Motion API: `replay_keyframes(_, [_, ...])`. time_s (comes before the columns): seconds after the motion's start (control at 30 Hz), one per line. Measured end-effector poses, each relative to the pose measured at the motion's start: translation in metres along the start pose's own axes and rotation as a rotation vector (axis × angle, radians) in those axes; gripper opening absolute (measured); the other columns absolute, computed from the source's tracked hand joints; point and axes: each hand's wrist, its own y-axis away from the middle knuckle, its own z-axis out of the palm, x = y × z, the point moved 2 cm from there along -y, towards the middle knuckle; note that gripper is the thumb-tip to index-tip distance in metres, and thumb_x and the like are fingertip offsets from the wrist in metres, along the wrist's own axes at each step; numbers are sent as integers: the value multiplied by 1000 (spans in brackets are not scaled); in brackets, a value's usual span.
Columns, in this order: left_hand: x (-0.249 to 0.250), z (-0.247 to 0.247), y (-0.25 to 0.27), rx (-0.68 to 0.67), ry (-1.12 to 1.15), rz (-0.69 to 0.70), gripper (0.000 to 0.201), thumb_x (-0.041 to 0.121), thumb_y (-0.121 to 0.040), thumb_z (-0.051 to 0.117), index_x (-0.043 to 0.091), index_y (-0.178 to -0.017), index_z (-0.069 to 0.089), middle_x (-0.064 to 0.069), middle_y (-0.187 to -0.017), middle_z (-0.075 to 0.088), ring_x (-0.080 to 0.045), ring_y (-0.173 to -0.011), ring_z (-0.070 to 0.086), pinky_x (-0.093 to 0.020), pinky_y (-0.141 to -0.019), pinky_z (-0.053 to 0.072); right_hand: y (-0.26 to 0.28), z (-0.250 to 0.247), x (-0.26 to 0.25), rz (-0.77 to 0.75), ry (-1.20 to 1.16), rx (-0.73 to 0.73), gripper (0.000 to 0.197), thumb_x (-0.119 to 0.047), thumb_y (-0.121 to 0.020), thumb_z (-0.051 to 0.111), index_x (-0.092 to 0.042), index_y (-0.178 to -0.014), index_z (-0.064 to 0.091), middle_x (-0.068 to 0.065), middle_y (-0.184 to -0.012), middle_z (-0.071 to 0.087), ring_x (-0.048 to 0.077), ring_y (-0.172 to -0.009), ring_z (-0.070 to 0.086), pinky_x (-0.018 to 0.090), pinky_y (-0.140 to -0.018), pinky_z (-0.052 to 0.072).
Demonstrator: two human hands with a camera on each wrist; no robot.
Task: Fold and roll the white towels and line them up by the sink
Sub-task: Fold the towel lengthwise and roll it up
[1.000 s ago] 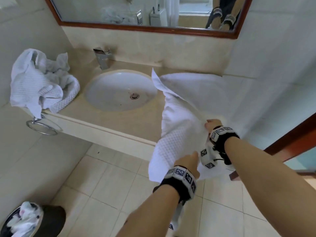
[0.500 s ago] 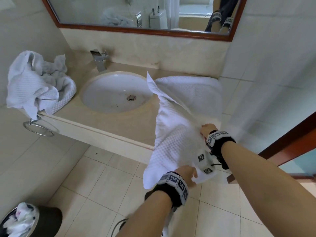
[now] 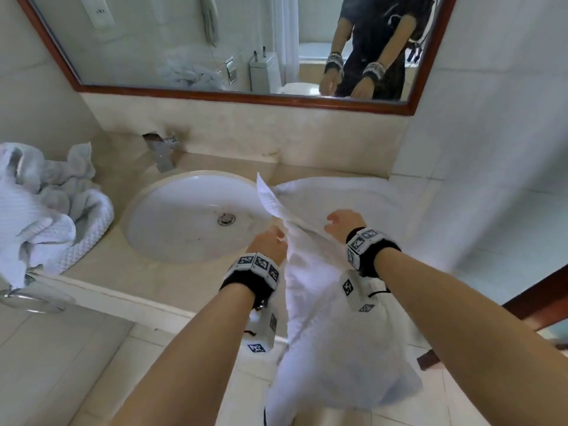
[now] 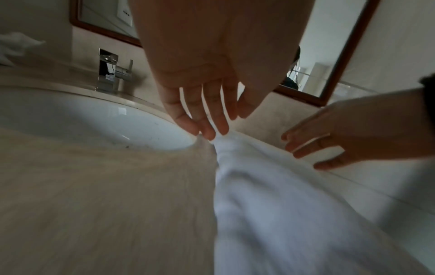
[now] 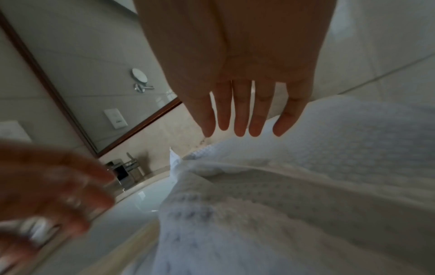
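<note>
One white towel [image 3: 322,302] with a waffle weave lies half on the counter [image 3: 129,272] right of the sink [image 3: 184,216] and half hangs over the front edge, below both wrists. The left hand [image 3: 269,242] touches a bunched fold with nearly straight fingertips [image 4: 209,133]; whether they pinch it I cannot tell. The right hand [image 3: 342,222] hovers just above the cloth, fingers [image 5: 240,119] straight and close together. Compared with half a second ago, both hands have let go and moved forward over the counter.
</note>
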Motion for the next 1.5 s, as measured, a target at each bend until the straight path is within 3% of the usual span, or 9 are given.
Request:
replay_keyframes(0.23, [12, -19, -122, -140, 97, -98, 59, 36, -98, 39, 26, -151, 14, -22, -140, 47, -39, -119, 54, -37, -99, 42, -54, 38, -21, -25, 323, -194, 23, -23, -87, 53, -12, -104, 65, 6, -110, 65, 28, -102, 63, 31, -79, 49])
replay_keyframes(0.47, [33, -3, -182, -152, 85, -228, 44, 24, -97, 47, 1, -134, 46, -18, -139, 50, -32, -127, 49, -33, -104, 40, -64, 38, -8, 61, 95, -17, 30, -18, -96, 41, -11, -118, 60, 9, -122, 60, 30, -111, 58, 36, -92, 47])
replay_keyframes(0.6, [93, -3, -187, 28, 252, 22, 37, 21, -92, 54, 9, -127, 58, -16, -134, 54, -30, -122, 53, -31, -105, 38, -63, 19, 7, 247, -404, 116, 31, -27, -100, 37, -7, -110, 59, 14, -113, 59, 32, -108, 56, 36, -97, 45])
replay_keyframes(0.77, [183, 27, -172, -311, 583, 325, 45, 8, -95, 47, 14, -139, 43, -12, -142, 46, -25, -120, 52, -29, -94, 45, -57, -17, 58, 498, -731, 419, 35, -29, -97, 38, -5, -103, 63, 19, -114, 63, 34, -109, 57, 33, -89, 41])
replay_keyframes(0.83, [185, 42, -170, -357, 492, 343, 46, 1, -93, 46, 10, -139, 43, -13, -141, 48, -24, -114, 52, -26, -85, 46, -47, -22, 93, 635, -631, 432, 33, -26, -95, 43, -6, -111, 63, 18, -118, 63, 34, -109, 58, 34, -90, 44])
replay_keyframes(0.93, [153, 53, -171, -228, 62, 314, 41, 12, -91, 52, 13, -132, 50, -13, -140, 48, -30, -122, 51, -32, -100, 41, -32, -20, 134, 713, -428, 368, 36, -26, -89, 50, -17, -123, 55, 11, -131, 54, 31, -120, 52, 37, -101, 42])
replay_keyframes(1.07, [87, 60, -175, -332, -288, 30, 63, 41, -88, 56, 7, -138, 38, -16, -143, 41, -36, -126, 47, -44, -104, 42, -28, -14, 154, 722, -409, 200, 71, -48, -85, 58, -16, -143, 34, 12, -144, 41, 34, -133, 39, 45, -108, 36])
replay_keyframes(1.3, [67, 71, -176, -331, -83, -42, 30, 31, -86, 58, 7, -102, 60, -17, -114, 63, -33, -100, 61, -35, -90, 48, -37, -18, 157, 706, -523, 224, 81, -39, -81, 70, -11, -146, 30, 11, -148, 39, 30, -137, 37, 41, -113, 30])
replay_keyframes(1.5, [78, 47, -201, -196, -10, 75, 31, 24, -90, 52, 16, -61, 44, -7, -71, 53, -27, -75, 50, -28, -70, 36, -53, -17, 137, 724, -421, 133, 72, -40, -74, 75, -4, -129, 44, 15, -131, 53, 32, -120, 52, 34, -93, 43])
